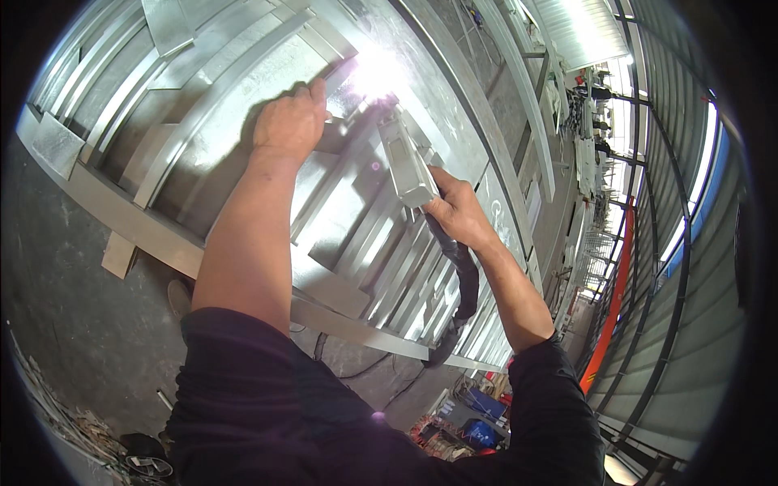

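Note:
My right hand [462, 206] is wrapped round the rear of a pale, boxy handheld welding torch [403, 162]. Its front end meets a blinding white glow, which hides the tip and the spot beneath it. From the torch's rear a thick black-sleeved cable [463, 275] curves down past my right forearm. My left hand [290, 123] is left of the glow, fingers curled at a metal bar [342, 73] close to the light; the exact grip is partly hidden. Under both hands lies a large frame of silvery metal bars [162, 235].
A long metal beam [462, 77] runs along the far right of the frame. A small plate [120, 254] juts from the near edge. Cables and a blue object [480, 433] lie on the floor below. Corrugated wall [705, 324] and an orange-red beam [612, 300] stand at right.

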`<state>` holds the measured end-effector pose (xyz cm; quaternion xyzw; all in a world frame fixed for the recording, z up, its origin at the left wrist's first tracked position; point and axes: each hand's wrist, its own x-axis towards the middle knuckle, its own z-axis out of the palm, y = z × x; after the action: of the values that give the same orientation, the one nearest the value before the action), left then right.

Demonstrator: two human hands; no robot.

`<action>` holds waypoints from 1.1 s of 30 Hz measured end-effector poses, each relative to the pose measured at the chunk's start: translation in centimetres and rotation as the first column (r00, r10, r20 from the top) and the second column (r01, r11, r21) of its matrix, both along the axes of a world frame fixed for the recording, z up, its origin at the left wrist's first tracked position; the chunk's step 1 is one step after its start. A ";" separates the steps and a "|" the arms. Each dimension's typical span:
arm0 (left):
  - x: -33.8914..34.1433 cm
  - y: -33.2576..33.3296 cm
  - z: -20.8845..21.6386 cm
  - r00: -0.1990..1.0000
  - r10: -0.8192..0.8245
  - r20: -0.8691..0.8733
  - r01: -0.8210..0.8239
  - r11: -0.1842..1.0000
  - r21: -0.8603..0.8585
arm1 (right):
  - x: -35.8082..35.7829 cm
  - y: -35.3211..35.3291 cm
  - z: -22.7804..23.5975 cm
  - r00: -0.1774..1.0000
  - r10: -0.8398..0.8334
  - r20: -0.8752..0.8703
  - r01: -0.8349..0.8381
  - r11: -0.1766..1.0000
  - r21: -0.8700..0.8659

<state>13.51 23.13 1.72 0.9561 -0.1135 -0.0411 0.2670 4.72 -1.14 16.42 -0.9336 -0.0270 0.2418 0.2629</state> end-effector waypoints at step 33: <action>-0.1 0.0 0.0 1.000 0.001 0.014 -0.001 1.000 0.026 | 0.0 0.2 -1.2 0.999 0.021 0.050 -0.026 0.994 0.107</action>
<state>13.46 23.08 1.73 0.9598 -0.1145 -0.0358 0.2537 4.76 -0.94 15.19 -0.9233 -0.0575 0.2200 0.3094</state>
